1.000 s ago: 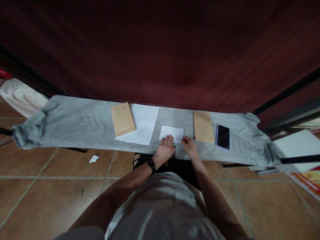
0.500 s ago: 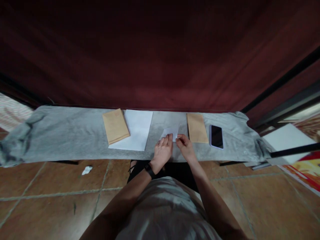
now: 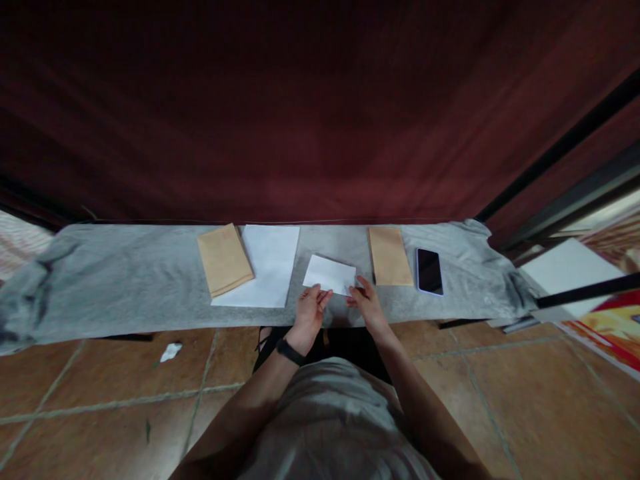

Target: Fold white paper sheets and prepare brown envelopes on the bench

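Observation:
A small folded white paper [image 3: 330, 273] lies on the grey cloth [image 3: 125, 280] in front of me. My left hand [image 3: 310, 308], with a black band on the wrist, pinches the paper's near left corner. My right hand [image 3: 366, 303] grips the paper's near right edge with thumb and fingers. Left of the paper a brown envelope [image 3: 223, 259] lies partly on top of a white sheet [image 3: 267, 267]. Right of the paper lies a second brown envelope [image 3: 389, 256], and beyond it a dark phone [image 3: 429, 271].
A dark red curtain [image 3: 320, 113] hangs behind the cloth-covered bench. The floor is brown tile [image 3: 100, 380] with a crumpled white scrap [image 3: 171, 351]. At the right are a white board [image 3: 570, 270] and a black bar [image 3: 585, 292].
The left hand was flat on the paper; the right hand folded an edge over. Now both hands hold the folded paper by its near edge. The view has shifted left and down.

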Demonstrator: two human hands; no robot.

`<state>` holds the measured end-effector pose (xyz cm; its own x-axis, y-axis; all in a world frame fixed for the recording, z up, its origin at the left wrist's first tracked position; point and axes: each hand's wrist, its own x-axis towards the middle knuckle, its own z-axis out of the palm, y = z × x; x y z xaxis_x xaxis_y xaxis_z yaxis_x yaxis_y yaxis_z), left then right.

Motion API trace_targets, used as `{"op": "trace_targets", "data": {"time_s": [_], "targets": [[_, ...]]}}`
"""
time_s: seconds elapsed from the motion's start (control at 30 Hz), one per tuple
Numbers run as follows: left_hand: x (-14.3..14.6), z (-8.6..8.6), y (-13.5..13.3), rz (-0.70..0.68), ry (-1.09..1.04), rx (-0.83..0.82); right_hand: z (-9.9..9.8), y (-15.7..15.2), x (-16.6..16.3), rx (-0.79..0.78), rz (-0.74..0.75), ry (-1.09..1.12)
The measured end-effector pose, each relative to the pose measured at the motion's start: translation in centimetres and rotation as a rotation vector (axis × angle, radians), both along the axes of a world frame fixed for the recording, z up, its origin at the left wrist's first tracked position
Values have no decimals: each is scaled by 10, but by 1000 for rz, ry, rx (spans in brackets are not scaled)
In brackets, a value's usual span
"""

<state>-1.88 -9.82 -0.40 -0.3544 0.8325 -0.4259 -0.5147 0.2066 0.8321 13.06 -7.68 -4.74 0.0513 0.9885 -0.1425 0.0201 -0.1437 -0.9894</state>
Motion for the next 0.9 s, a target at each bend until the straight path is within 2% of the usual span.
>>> {"op": "trace_targets", "data": {"time_s": [0.13, 0.2, 0.27, 0.3, 0.37, 0.5, 0.6, 0.73, 0.9], "targets": [[-5, -8, -13, -92, -68, -67, -5, 2, 3, 22, 60, -129], [-9, -10, -20, -189, -105, -125, -6, 2, 6, 42, 92, -243], [-14, -11, -26, -302, -43, -168, -5, 1, 8, 52, 112, -353], [-15, -11, -29, -346, 48, -167, -4, 0, 8, 58, 115, -410], [-17, -10, -33, -394, 366, -80, 0, -2, 8, 90, 117, -540], [-13, -9, -35, -484, 1260, 282, 11, -9, 5, 145, 130, -846], [-11, -17, -36, -634, 1690, 325, 22, -15, 6, 142, 153, -1033], [-12, -32, -42, -697, 1864, 291, 29, -23, 6, 233, 154, -1192], [-11, -30, -37, -722, 1803, 336, 16, -42, 3, 564, 309, -1108]]}}
